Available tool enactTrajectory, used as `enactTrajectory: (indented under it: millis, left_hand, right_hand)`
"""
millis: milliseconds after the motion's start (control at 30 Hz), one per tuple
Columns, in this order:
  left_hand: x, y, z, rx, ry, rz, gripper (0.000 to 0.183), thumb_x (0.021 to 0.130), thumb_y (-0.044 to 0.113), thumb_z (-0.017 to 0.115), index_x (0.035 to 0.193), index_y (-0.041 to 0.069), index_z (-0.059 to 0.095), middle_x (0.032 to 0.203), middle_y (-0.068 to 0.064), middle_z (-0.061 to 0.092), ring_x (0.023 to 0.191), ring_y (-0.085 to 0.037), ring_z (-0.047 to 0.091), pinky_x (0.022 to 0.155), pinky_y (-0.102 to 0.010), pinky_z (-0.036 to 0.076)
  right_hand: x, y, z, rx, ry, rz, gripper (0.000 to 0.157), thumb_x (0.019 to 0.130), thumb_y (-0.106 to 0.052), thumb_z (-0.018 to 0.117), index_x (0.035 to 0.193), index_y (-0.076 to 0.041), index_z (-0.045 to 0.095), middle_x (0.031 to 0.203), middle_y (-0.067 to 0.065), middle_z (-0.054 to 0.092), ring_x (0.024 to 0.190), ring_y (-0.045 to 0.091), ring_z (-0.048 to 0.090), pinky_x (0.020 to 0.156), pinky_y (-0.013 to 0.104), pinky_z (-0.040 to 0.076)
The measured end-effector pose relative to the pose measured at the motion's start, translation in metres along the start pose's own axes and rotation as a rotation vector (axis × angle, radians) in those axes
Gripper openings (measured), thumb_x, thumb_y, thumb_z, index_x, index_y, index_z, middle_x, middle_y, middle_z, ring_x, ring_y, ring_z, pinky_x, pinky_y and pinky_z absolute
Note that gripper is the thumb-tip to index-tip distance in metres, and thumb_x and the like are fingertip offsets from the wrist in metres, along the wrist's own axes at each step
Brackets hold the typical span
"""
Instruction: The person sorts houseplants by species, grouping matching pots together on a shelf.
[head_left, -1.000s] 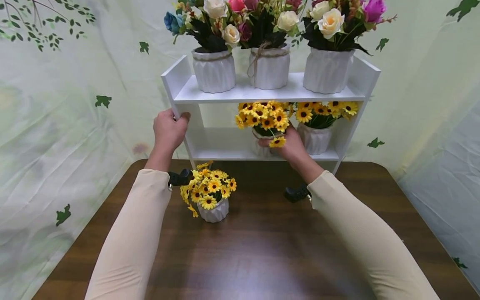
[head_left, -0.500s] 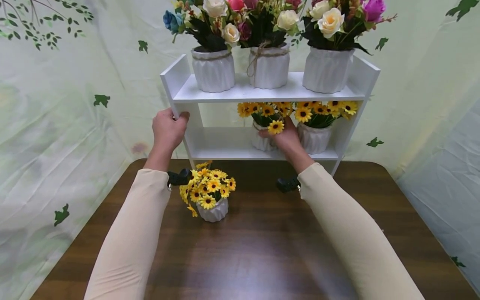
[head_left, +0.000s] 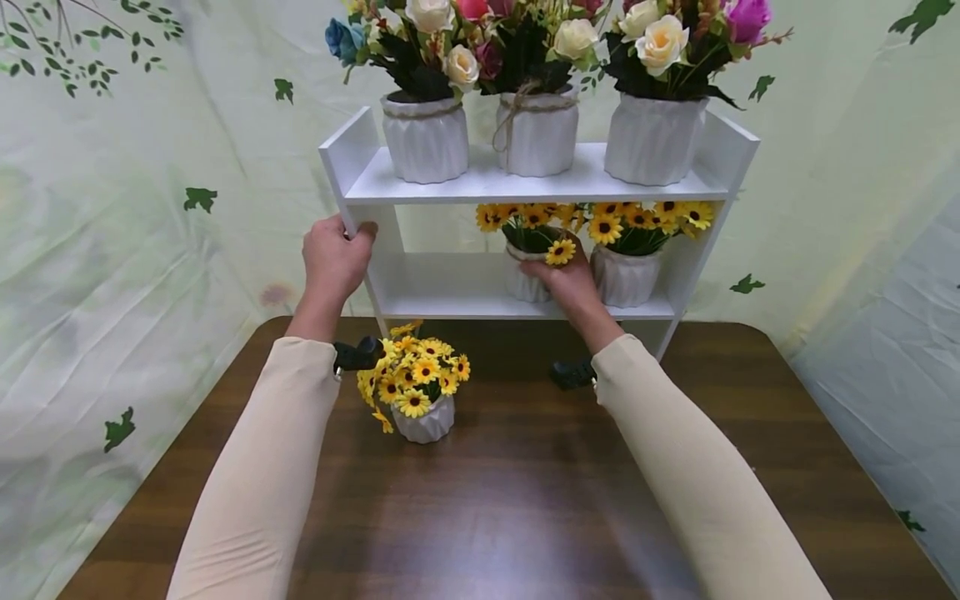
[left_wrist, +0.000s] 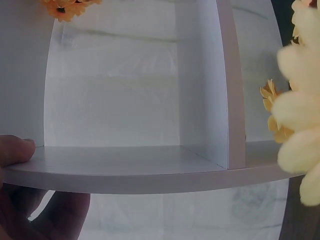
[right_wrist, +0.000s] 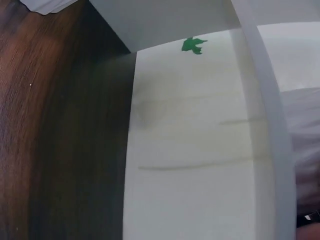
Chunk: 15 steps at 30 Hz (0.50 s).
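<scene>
My left hand (head_left: 335, 257) grips the left side panel of the white shelf (head_left: 442, 200). In the left wrist view its thumb (left_wrist: 17, 151) lies on one face of the panel, with the fingers round the other. On the lower board, my right hand (head_left: 572, 282) holds a white ribbed flowerpot (head_left: 527, 281) of yellow daisies, its thumb across the front near the rim. The pot is upright, its right part hidden by the hand. A similar flowerpot (head_left: 628, 277) stands close on its right. The right wrist view shows only a sliver of the hand, at the lower right corner.
Three white pots with roses stand on the top board, including a middle pot (head_left: 537, 133) tied with twine. A third daisy pot (head_left: 425, 419) stands on the brown table (head_left: 465, 508) before the shelf. A leaf-printed cloth (head_left: 150, 275) hangs behind.
My right hand has moved the daisy flowerpot back into the lower shelf, so its blooms now sit under the top board. The right forearm shifted forward and left. The left hand kept its grip.
</scene>
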<state>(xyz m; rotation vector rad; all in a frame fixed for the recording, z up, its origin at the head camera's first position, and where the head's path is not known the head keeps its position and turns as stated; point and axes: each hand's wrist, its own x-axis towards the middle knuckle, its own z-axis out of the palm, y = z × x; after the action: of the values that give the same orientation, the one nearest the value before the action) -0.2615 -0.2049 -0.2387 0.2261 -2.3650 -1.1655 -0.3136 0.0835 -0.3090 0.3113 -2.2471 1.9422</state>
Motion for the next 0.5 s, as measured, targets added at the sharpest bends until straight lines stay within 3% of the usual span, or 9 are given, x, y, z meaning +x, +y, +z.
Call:
enactTrajectory:
  millis: [167, 267, 333, 400, 500]
  left_hand:
    - [-0.001, -0.001, -0.001, -0.006, -0.004, -0.008, 0.038, 0.096, 0.024, 0.051, 0.117, -0.003, 0.066, 0.124, -0.024, 0.067, 0.115, -0.041, 0.065, 0.095, -0.057, 0.053]
    - [-0.002, -0.001, 0.0, -0.005, -0.007, -0.011, 0.037, 0.096, 0.024, 0.051, 0.118, -0.002, 0.066, 0.124, -0.023, 0.067, 0.115, -0.04, 0.065, 0.095, -0.056, 0.053]
    - [-0.001, -0.001, 0.0, -0.001, -0.009, -0.009, 0.038, 0.096, 0.024, 0.051, 0.118, -0.002, 0.066, 0.124, -0.023, 0.067, 0.114, -0.04, 0.065, 0.095, -0.056, 0.054]
    - [-0.001, -0.001, 0.0, 0.001, -0.008, -0.002, 0.037, 0.095, 0.024, 0.051, 0.117, -0.002, 0.066, 0.124, -0.023, 0.068, 0.114, -0.04, 0.065, 0.094, -0.056, 0.054]
    - [0.0, -0.001, -0.001, 0.005, -0.004, 0.002, 0.037, 0.095, 0.024, 0.05, 0.115, -0.003, 0.066, 0.123, -0.024, 0.068, 0.114, -0.04, 0.065, 0.095, -0.056, 0.054]
  right_hand:
    - [-0.032, 0.001, 0.004, -0.179, 0.109, -0.037, 0.087, 0.083, -0.029, 0.076, 0.152, -0.006, 0.028, 0.155, 0.015, 0.039, 0.144, 0.03, 0.038, 0.119, 0.045, 0.033]
    - [-0.069, 0.005, 0.009, -0.253, 0.197, -0.159, 0.08, 0.083, -0.025, 0.076, 0.148, -0.002, 0.036, 0.155, 0.019, 0.036, 0.144, 0.032, 0.035, 0.118, 0.049, 0.031]
    - [-0.092, 0.011, 0.014, -0.273, 0.197, -0.25, 0.067, 0.082, -0.018, 0.076, 0.138, 0.0, 0.045, 0.147, 0.019, 0.042, 0.139, 0.032, 0.04, 0.114, 0.05, 0.035]
    - [-0.11, 0.017, 0.019, -0.297, 0.114, -0.269, 0.056, 0.081, -0.013, 0.076, 0.13, 0.0, 0.051, 0.139, 0.018, 0.049, 0.132, 0.032, 0.046, 0.109, 0.049, 0.04]
    - [-0.124, 0.028, 0.029, -0.387, -0.146, -0.146, 0.052, 0.081, -0.015, 0.078, 0.126, -0.002, 0.055, 0.131, 0.017, 0.057, 0.123, 0.032, 0.054, 0.103, 0.048, 0.046]
